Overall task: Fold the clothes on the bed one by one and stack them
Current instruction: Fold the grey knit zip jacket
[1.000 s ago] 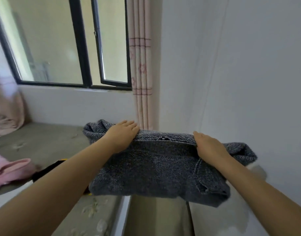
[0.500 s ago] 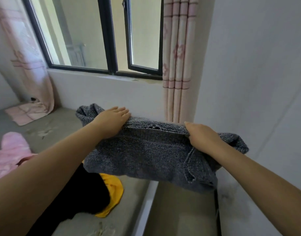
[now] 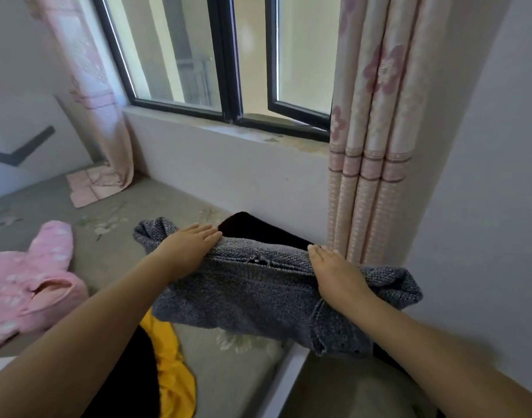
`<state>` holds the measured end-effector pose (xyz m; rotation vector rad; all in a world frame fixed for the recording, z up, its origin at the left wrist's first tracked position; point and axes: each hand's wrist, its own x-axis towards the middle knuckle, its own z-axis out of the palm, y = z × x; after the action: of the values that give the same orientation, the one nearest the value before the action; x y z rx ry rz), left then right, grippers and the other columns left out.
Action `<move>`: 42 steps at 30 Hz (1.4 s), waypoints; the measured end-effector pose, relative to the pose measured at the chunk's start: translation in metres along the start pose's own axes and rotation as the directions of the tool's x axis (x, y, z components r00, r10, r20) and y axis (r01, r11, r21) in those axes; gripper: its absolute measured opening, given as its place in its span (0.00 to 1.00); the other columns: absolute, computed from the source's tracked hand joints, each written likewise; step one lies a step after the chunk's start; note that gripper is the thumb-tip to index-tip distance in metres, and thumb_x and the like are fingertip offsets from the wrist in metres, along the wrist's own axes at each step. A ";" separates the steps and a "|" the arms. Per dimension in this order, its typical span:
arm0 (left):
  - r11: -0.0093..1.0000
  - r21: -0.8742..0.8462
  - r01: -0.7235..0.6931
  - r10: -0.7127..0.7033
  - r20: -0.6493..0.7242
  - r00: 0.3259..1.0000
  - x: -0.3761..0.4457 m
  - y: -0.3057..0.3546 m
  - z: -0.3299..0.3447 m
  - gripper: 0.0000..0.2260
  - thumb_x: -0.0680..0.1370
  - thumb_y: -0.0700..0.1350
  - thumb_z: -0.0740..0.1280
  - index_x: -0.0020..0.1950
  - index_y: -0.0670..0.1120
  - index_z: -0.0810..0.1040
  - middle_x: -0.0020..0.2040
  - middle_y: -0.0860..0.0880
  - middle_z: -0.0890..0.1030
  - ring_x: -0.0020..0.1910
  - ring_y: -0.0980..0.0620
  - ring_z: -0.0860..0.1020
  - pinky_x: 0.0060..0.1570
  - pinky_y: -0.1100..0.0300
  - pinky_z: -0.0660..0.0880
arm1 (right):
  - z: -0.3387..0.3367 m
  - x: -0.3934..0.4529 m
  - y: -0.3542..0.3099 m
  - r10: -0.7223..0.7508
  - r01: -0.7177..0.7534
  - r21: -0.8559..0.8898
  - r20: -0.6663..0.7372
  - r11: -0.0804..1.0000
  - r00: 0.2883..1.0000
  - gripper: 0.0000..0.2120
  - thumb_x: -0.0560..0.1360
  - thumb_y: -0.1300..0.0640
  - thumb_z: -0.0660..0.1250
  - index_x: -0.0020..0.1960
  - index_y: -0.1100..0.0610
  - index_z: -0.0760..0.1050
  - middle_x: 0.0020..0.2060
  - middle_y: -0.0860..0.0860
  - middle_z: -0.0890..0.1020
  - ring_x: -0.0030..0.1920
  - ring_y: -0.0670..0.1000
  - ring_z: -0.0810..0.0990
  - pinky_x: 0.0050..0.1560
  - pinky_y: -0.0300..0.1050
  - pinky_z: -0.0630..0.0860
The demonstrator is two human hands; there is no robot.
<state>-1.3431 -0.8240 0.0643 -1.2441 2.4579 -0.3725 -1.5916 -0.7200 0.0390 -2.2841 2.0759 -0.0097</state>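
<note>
A folded grey knitted sweater [image 3: 258,294] hangs between my two hands above the bed's right corner. My left hand [image 3: 188,247] grips its upper left edge, fingers laid flat over the fold. My right hand [image 3: 334,274] holds the upper right edge the same way. Directly behind the sweater a black garment [image 3: 252,229] lies against the wall under the window. A pink fleece garment [image 3: 29,285] lies unfolded at the left of the bed [image 3: 156,203]. A yellow garment [image 3: 168,357] and a black one [image 3: 129,378] lie under my left forearm.
A pink flowered curtain [image 3: 370,146] hangs at the right beside the white wall, and another [image 3: 102,122] trails onto the bed at the back left. The black-framed window [image 3: 228,70] stands partly open above the sill. The bed's white edge [image 3: 286,378] runs at the lower right.
My view has tilted down and left, and my hands have carried the grey sweater lower, toward the black garment by the wall. Both hands keep the same hold.
</note>
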 end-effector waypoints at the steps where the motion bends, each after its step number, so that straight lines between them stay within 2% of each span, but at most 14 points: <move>1: 1.000 -0.013 0.009 -0.009 0.031 0.999 0.012 -0.003 0.005 0.26 0.81 0.36 0.49 0.76 0.44 0.42 0.77 0.46 0.46 0.76 0.52 0.46 0.72 0.61 0.42 | 0.005 0.015 0.006 -0.023 0.022 0.020 0.029 1.000 0.999 0.28 0.78 0.70 0.49 0.75 0.63 0.42 0.75 0.57 0.50 0.75 0.53 0.51 0.73 0.44 0.49; 6: 0.996 -0.083 0.043 -0.027 0.182 0.983 0.081 -0.027 0.023 0.28 0.80 0.34 0.52 0.76 0.45 0.45 0.77 0.47 0.48 0.76 0.51 0.49 0.72 0.61 0.45 | 0.024 0.091 0.029 -0.092 0.077 0.097 0.159 0.992 0.983 0.29 0.78 0.70 0.49 0.76 0.62 0.42 0.75 0.56 0.51 0.74 0.53 0.55 0.70 0.46 0.59; 11: 0.978 -0.201 0.062 0.014 0.357 0.934 0.169 -0.070 0.043 0.24 0.80 0.34 0.54 0.75 0.48 0.56 0.74 0.47 0.62 0.72 0.49 0.62 0.69 0.55 0.60 | 0.057 0.186 0.039 -0.114 0.078 0.133 0.292 0.988 0.950 0.31 0.76 0.71 0.52 0.76 0.63 0.43 0.75 0.56 0.55 0.67 0.58 0.67 0.61 0.50 0.71; 15: 0.975 -0.211 0.071 0.040 0.480 0.876 0.246 -0.106 0.062 0.24 0.81 0.35 0.54 0.76 0.47 0.55 0.74 0.46 0.62 0.71 0.47 0.64 0.68 0.54 0.62 | 0.084 0.252 0.042 -0.127 0.053 0.196 0.385 0.979 0.914 0.32 0.76 0.71 0.53 0.75 0.63 0.42 0.75 0.56 0.55 0.68 0.57 0.66 0.62 0.50 0.71; 19: 0.968 -0.249 -0.038 0.153 0.461 0.874 0.343 -0.119 0.090 0.22 0.80 0.36 0.54 0.74 0.46 0.59 0.70 0.43 0.67 0.67 0.45 0.68 0.63 0.53 0.66 | 0.116 0.313 0.065 -0.048 -0.043 0.181 0.471 0.982 0.881 0.32 0.76 0.71 0.52 0.75 0.63 0.41 0.75 0.57 0.52 0.69 0.55 0.65 0.61 0.48 0.71; 22: 0.947 -0.322 -0.005 0.142 0.403 0.904 0.416 -0.110 0.113 0.20 0.81 0.39 0.55 0.73 0.44 0.60 0.70 0.42 0.67 0.67 0.43 0.68 0.62 0.53 0.65 | 0.140 0.364 0.096 0.023 -0.102 0.127 0.507 0.987 0.862 0.31 0.77 0.70 0.51 0.76 0.63 0.43 0.75 0.57 0.54 0.70 0.55 0.65 0.63 0.47 0.67; 24: 0.920 -0.381 0.094 0.031 0.309 0.951 0.451 -0.096 0.132 0.20 0.81 0.41 0.56 0.72 0.41 0.60 0.70 0.41 0.65 0.68 0.43 0.65 0.66 0.52 0.60 | 0.153 0.398 0.122 0.076 -0.126 0.061 0.520 0.990 0.851 0.29 0.78 0.67 0.52 0.76 0.62 0.45 0.74 0.58 0.57 0.70 0.57 0.63 0.66 0.48 0.65; 26: 0.873 -0.446 0.199 -0.067 0.294 0.953 0.467 -0.076 0.154 0.24 0.81 0.42 0.55 0.75 0.40 0.51 0.74 0.42 0.58 0.73 0.45 0.58 0.71 0.51 0.53 | 0.165 0.425 0.145 0.134 -0.150 -0.010 0.508 0.989 0.851 0.22 0.80 0.61 0.53 0.73 0.63 0.54 0.69 0.59 0.65 0.67 0.58 0.67 0.63 0.50 0.66; 29: 0.830 -0.513 0.219 -0.012 0.376 0.927 0.463 -0.046 0.191 0.25 0.83 0.44 0.52 0.76 0.41 0.45 0.77 0.45 0.50 0.76 0.48 0.48 0.74 0.52 0.47 | 0.183 0.442 0.153 0.116 -0.111 -0.040 0.505 0.993 0.855 0.16 0.81 0.53 0.52 0.62 0.62 0.68 0.60 0.59 0.73 0.59 0.57 0.73 0.55 0.48 0.70; 32: 0.796 -0.555 0.243 -0.006 0.395 0.919 0.442 -0.029 0.230 0.25 0.83 0.48 0.51 0.76 0.43 0.45 0.77 0.46 0.47 0.76 0.49 0.44 0.74 0.51 0.44 | 0.212 0.426 0.136 0.040 -0.079 0.056 0.509 0.995 0.860 0.19 0.81 0.51 0.50 0.66 0.60 0.67 0.66 0.56 0.69 0.66 0.54 0.67 0.62 0.48 0.65; 35: 0.773 -0.565 0.288 -0.019 0.434 0.901 0.414 -0.013 0.255 0.27 0.82 0.52 0.51 0.76 0.44 0.45 0.77 0.47 0.45 0.76 0.49 0.42 0.73 0.50 0.41 | 0.239 0.410 0.130 0.126 -0.159 0.006 0.583 0.987 0.802 0.24 0.81 0.47 0.48 0.74 0.56 0.55 0.75 0.52 0.53 0.75 0.52 0.51 0.72 0.54 0.49; 39: 0.801 -0.524 0.291 -0.032 0.447 0.894 0.382 0.008 0.271 0.33 0.79 0.61 0.46 0.76 0.43 0.42 0.77 0.46 0.41 0.75 0.48 0.40 0.72 0.50 0.39 | 0.271 0.396 0.149 0.215 -0.191 -0.103 0.579 0.976 0.786 0.28 0.81 0.44 0.46 0.76 0.53 0.43 0.76 0.49 0.43 0.75 0.49 0.43 0.73 0.57 0.40; 42: 0.756 -0.603 0.254 -0.041 0.343 0.938 0.363 0.026 0.279 0.47 0.67 0.72 0.38 0.75 0.40 0.47 0.76 0.45 0.44 0.73 0.47 0.39 0.70 0.49 0.37 | 0.287 0.385 0.167 0.307 -0.263 -0.161 0.581 0.951 0.754 0.30 0.80 0.41 0.44 0.76 0.52 0.41 0.76 0.51 0.42 0.75 0.51 0.40 0.72 0.57 0.36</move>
<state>-1.4407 -1.1240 -0.2686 -1.6101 2.2661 0.6591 -1.7085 -1.1082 -0.2678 -1.6430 2.0353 0.7176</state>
